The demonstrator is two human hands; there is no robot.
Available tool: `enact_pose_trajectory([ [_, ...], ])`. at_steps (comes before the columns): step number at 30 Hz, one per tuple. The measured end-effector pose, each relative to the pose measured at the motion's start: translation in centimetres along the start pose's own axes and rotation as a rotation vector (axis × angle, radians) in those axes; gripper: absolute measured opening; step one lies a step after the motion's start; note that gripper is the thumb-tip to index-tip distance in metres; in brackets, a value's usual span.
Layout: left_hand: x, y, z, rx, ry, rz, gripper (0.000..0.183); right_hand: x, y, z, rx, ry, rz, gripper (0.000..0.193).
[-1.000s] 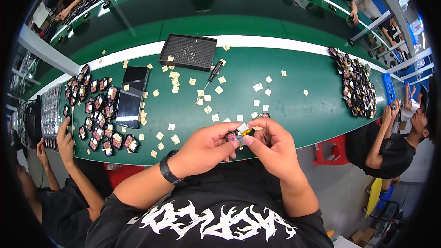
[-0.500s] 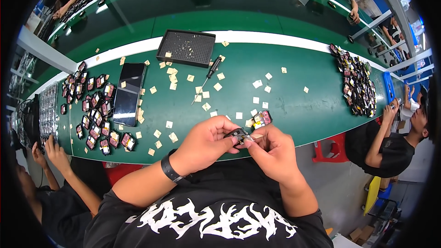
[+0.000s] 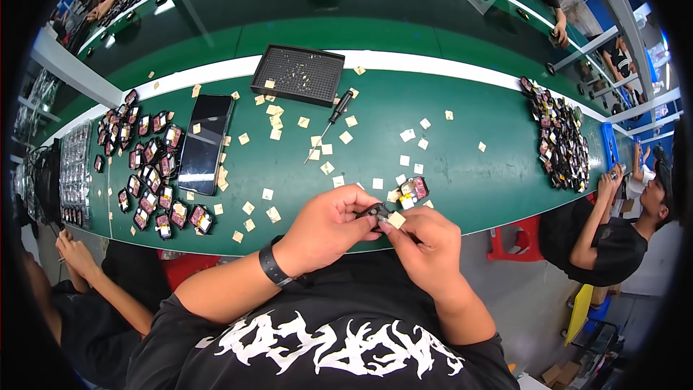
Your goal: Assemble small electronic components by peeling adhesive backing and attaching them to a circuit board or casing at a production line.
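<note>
My left hand (image 3: 326, 225) is closed around a small black electronic part (image 3: 371, 211), mostly covered by the fingers. Against its right side, my right hand (image 3: 432, 244) pinches a small cream square piece (image 3: 396, 219) between thumb and fingers. Both sets of fingertips nearly meet above the table's near edge. Just beyond the right fingers lies a small black-cased unit (image 3: 414, 189) with pink, white and yellow parts showing. Whether the right fingertips also touch the black part cannot be made out.
Loose cream squares (image 3: 272, 214) are scattered over the green table (image 3: 469, 188). A phone (image 3: 204, 144), a screwdriver (image 3: 330, 124) and a black tray (image 3: 299, 76) lie beyond my hands. Cased units pile up left (image 3: 150, 177) and right (image 3: 559, 137). Co-workers sit at both sides.
The cream square in my right fingers has turned into plain sight, and the right hand has drawn slightly back from the black part. My left hand keeps its hold.
</note>
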State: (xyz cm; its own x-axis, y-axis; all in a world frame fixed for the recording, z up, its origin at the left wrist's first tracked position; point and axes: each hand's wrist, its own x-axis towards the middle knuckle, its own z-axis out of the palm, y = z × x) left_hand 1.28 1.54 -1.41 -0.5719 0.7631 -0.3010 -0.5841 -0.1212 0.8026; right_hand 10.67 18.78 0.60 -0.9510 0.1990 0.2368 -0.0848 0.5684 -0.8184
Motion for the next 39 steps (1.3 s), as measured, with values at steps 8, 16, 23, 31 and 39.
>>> enact_pose_trajectory([
  [8,-0.8,0.6,0.6,-0.016,-0.03,-0.03,0.022,-0.5,0.3,-0.2,0.184,-0.022,0.121,0.009],
  [16,-1.1,0.0,0.9,-0.025,-0.033,0.049,0.021,-1.3,1.0,1.4,0.553,0.036,0.403,0.011],
  [23,-1.9,-0.1,0.6,0.034,-0.069,0.06,0.022,-0.5,0.2,1.0,0.913,0.021,0.542,0.015],
  [31,-2.4,-1.5,0.6,0.023,0.011,0.091,0.032,-0.1,-0.3,0.5,0.87,-0.139,0.705,0.013],
  [39,-2.7,-0.1,1.3,0.11,0.026,0.033,0.035,-0.9,-0.5,0.8,0.897,-0.12,0.598,0.011],
])
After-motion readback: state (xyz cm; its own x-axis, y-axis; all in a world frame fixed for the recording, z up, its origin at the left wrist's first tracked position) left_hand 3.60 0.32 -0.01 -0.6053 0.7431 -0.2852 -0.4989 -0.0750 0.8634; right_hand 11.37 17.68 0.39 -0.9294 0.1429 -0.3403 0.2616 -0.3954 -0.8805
